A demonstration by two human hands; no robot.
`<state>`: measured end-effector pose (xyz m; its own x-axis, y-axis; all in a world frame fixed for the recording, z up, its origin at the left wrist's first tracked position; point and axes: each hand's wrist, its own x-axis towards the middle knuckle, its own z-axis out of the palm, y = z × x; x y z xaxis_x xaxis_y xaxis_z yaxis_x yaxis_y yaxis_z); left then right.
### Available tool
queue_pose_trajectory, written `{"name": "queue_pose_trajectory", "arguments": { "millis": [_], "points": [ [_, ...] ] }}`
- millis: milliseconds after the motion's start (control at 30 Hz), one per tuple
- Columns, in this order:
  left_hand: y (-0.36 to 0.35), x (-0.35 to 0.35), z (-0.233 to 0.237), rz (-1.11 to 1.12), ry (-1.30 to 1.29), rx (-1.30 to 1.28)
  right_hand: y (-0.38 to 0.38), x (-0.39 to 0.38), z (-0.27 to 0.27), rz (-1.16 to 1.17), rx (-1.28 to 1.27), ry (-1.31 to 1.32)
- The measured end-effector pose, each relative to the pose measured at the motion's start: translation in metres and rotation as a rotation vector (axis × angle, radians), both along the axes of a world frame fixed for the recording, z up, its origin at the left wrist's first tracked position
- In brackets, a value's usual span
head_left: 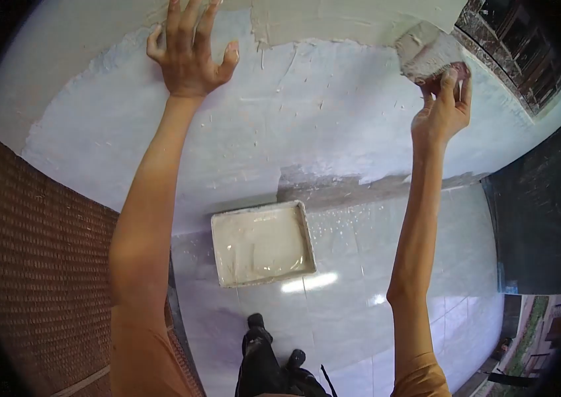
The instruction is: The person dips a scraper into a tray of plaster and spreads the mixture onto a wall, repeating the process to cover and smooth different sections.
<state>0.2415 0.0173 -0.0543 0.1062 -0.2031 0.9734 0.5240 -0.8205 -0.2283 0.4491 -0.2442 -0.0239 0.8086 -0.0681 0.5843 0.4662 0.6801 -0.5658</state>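
Observation:
My left hand (191, 56), fingers spread and pointing up, rests against the wall (241, 126) at the upper left. In my right hand (444, 109) is a flat spreader (429, 54) caked with wet, grey-beige plaster; my fingers pinch its reddish lower edge. The spreader lies on the wall close to the dark frame at the upper right. Fresh beige coating (346, 20) covers the top of the wall, with a ragged lower border and drips below. Down on the floor, against the wall's foot, sits a rectangular tray (309, 241) holding creamy plaster.
Pale glossy tiles (353, 324) make up the floor, speckled with white drops right of the tray. A brown woven panel (49, 251) stands at left, a dark panel (538, 212) at right. A dark openwork frame (515, 49) borders the wall. My shoes (255, 321) show below.

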Motion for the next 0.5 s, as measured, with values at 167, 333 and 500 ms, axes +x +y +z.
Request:
{"name": "queue_pose_trajectory", "arguments": {
  "millis": [167, 333, 500],
  "points": [
    [0.010, -0.001, -0.003, -0.018, 0.052, -0.039, 0.002, -0.078, -0.019, 0.120, -0.233, -0.052],
    [-0.035, -0.051, -0.069, -0.150, 0.004, -0.109, -0.018, -0.123, -0.061, 0.199, -0.474, -0.048],
    [-0.131, -0.125, -0.180, -0.240, 0.023, -0.788, -0.048, -0.154, -0.142, 0.273, -0.760, 0.075]
  ]
}}
